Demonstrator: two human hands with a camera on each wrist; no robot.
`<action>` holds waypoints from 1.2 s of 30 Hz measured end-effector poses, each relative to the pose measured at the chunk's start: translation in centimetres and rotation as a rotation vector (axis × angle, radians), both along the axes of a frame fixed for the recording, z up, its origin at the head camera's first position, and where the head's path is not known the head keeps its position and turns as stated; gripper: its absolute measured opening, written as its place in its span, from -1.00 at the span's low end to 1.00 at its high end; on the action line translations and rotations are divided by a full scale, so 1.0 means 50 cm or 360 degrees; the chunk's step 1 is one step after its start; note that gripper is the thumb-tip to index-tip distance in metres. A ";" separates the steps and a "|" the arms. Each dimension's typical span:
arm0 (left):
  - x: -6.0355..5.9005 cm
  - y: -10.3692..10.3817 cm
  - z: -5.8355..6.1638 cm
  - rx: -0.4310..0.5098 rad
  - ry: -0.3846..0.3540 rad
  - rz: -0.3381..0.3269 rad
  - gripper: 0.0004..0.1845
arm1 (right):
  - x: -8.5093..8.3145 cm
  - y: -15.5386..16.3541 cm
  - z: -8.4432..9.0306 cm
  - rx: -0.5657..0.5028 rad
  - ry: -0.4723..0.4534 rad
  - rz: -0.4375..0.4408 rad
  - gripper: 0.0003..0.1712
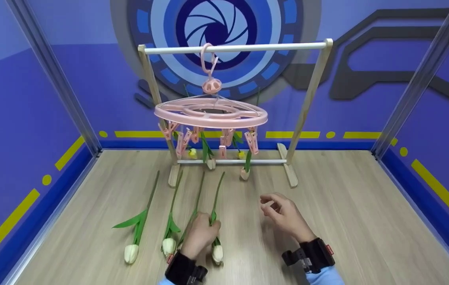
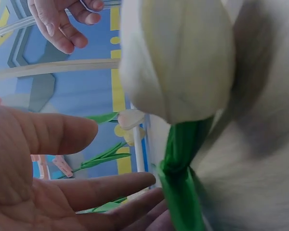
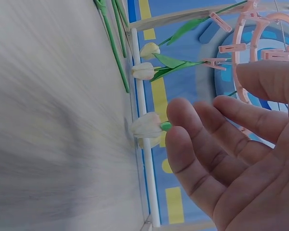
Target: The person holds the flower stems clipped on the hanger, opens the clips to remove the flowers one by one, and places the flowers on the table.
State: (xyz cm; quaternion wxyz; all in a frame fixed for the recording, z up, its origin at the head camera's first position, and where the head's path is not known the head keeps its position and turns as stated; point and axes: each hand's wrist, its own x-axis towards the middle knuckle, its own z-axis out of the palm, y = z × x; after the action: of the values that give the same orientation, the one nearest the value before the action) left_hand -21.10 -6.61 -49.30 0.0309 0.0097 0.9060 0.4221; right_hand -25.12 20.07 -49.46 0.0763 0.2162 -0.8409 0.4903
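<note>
My left hand (image 1: 200, 233) is low over the rightmost white tulip (image 1: 217, 253) on the table. In the left wrist view its thumb and fingers (image 2: 106, 187) are apart, with fingertips right at the green stem (image 2: 183, 187) below the bloom. Another tulip's stem (image 1: 198, 194) runs under this hand, its bloom hidden. To the right, my right hand (image 1: 286, 215) hovers above the table with relaxed, slightly bent fingers and nothing in them. Beyond both hands a pink clip hanger (image 1: 210, 118) hangs, with several tulips head-down, among them a pale one (image 1: 244, 173) at the right.
A wooden stand with a white top rod (image 1: 264, 47) carries the hanger; its right foot (image 1: 290, 174) rests on the table. Two more white tulips, one at far left (image 1: 131, 253) and one beside it (image 1: 168, 246), lie left of my hand. Blue panels (image 1: 30, 118) enclose the table.
</note>
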 end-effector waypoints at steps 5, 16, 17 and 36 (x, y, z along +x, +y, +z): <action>0.008 0.010 0.016 0.0017 0.0004 -0.0057 -0.57 | 0.001 0.011 0.010 0.0035 0.0009 -0.0028 -0.72; 0.026 0.025 0.078 0.0090 0.0192 -0.0260 -0.62 | -0.014 0.057 0.062 0.0139 0.0109 0.0028 -0.70; 0.027 0.027 0.083 0.0083 0.0229 -0.0272 -0.63 | -0.016 0.061 0.069 0.0147 0.0129 0.0033 -0.71; -0.014 0.096 0.169 0.0110 0.0688 -0.0280 -0.72 | -0.091 0.101 0.171 0.0174 0.0101 0.0069 -0.77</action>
State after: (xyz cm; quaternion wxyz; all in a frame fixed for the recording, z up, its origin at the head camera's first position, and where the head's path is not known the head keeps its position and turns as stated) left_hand -21.78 -1.81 -40.87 -0.1275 0.1798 0.8722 0.4366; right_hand -29.68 25.10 -40.91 0.0803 0.2536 -0.8588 0.4379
